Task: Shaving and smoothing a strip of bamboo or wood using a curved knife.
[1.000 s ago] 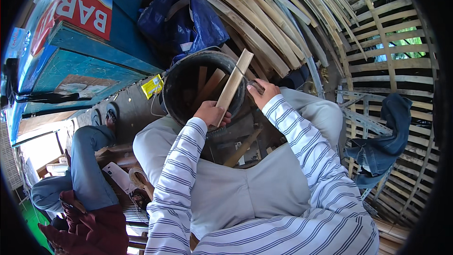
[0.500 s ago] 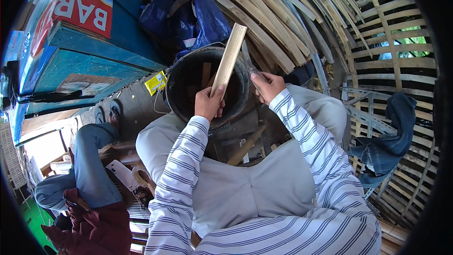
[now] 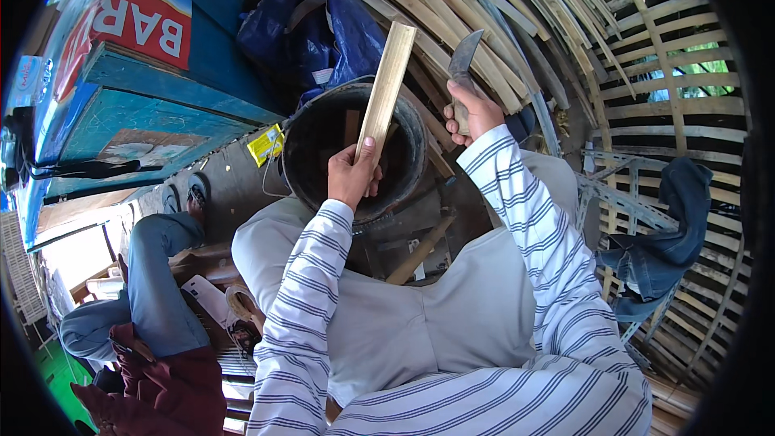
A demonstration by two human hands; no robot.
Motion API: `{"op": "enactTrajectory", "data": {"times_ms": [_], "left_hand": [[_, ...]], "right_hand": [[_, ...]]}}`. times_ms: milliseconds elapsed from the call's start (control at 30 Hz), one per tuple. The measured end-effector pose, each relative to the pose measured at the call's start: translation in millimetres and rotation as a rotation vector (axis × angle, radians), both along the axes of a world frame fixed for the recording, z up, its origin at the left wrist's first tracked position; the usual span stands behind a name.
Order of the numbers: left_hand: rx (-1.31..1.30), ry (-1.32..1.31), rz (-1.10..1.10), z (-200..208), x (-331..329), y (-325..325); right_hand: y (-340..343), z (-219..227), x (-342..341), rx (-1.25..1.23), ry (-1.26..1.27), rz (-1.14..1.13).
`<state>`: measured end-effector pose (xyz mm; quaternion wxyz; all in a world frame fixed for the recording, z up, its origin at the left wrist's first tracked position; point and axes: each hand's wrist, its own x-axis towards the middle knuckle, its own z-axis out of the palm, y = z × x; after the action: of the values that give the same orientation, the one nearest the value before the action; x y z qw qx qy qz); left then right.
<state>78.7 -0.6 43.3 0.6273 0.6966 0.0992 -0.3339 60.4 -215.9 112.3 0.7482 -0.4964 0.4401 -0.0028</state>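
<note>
A flat strip of split bamboo [image 3: 388,85] slants up and away over a dark round bucket [image 3: 309,111]. My left hand [image 3: 353,171] grips its lower end, thumb lying along the face. Raised to the right of the bucket, my right hand [image 3: 473,113] is wrapped round the wooden handle of a curved knife [image 3: 464,56]. The dark hooked blade points up and stands apart from the strip. Inside the bucket lie a few wood pieces, mostly in shadow.
Long bamboo strips [image 3: 452,12] are piled beyond the bucket, beside a blue plastic tarp [image 3: 355,40]. A blue wooden cabinet [image 3: 169,101] stands at the left, with a yellow packet [image 3: 266,144] near it. Another person's legs [image 3: 165,274] are at the lower left. Slatted bamboo wall [image 3: 678,113] closes the right.
My right hand has moved up and to the right with the knife, away from the strip, and its blade now shows clearly. My left hand and the strip have shifted slightly left.
</note>
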Motion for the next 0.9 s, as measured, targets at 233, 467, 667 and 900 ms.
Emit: {"op": "enactTrajectory", "data": {"times_ms": [233,467,667,900], "left_hand": [[-0.218,0.235,-0.123,15.0,-0.1,1.7],[-0.641,0.602,-0.282,26.1,-4.2,13.0],[-0.806,0.712,-0.38,16.3,-3.6,15.4],[-0.701,0.633,-0.286,20.4,1.5,9.9]], "right_hand": [[-3.5,-7.9,6.8,-0.021,-0.147,0.047],[8.1,-15.3,11.9,0.09,-0.312,0.065],[9.0,-12.2,13.3,0.014,-0.339,0.105],[14.2,-10.3,15.9,-0.132,-0.344,0.018]]}}
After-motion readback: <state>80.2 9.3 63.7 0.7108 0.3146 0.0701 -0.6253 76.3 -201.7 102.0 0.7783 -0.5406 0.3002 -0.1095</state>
